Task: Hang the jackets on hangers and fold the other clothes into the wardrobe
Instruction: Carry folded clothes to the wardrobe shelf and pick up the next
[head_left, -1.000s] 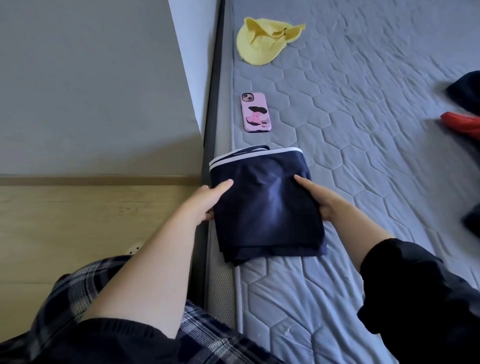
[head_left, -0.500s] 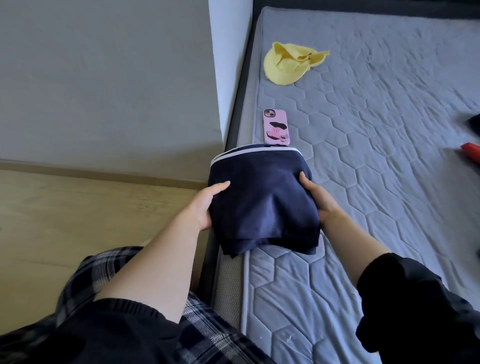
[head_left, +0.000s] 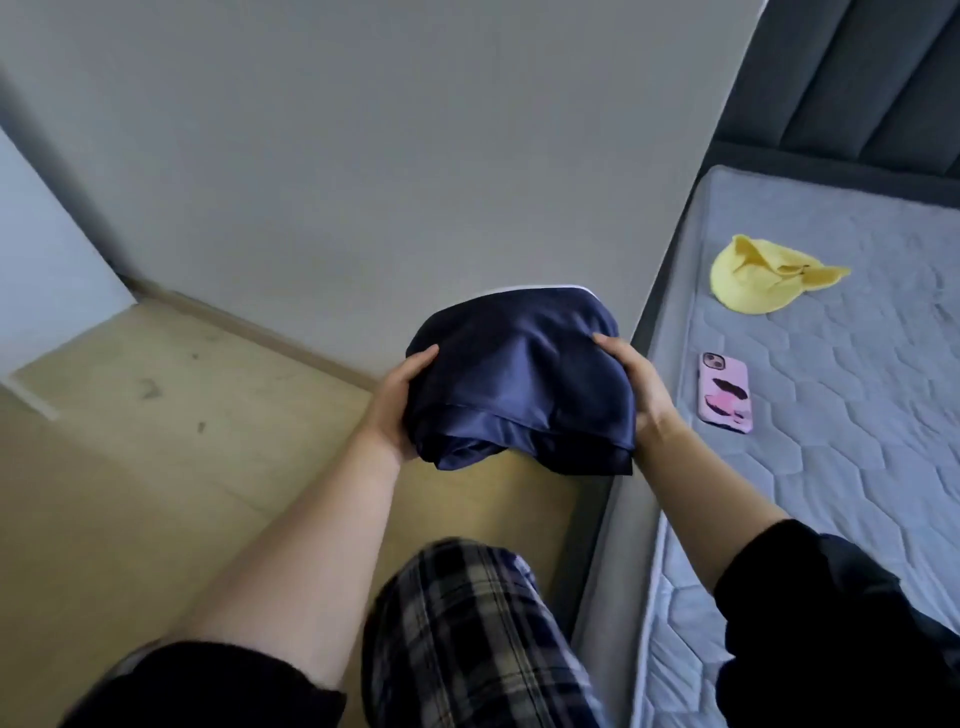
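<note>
— Two hands on one thing in the head view?
— Yes. The left hand (head_left: 397, 410) grips the left side of the folded navy garment (head_left: 519, 379), thumb on top, and the right hand (head_left: 639, 395) grips the right side the same way.
— Where is the garment?
— In the air, held over the wooden floor (head_left: 156, 467) just beside the edge of the grey quilted mattress (head_left: 857, 467), in front of a grey wall (head_left: 363, 156). A white trim shows along its far edge.
— And on the mattress?
— A pink phone (head_left: 724, 392) lies near the right hand, and a yellow hat (head_left: 763, 278) lies farther up, well apart from the phone. A dark padded headboard (head_left: 857, 78) stands behind — and plaid trousers (head_left: 467, 623) show low in the view.
</note>
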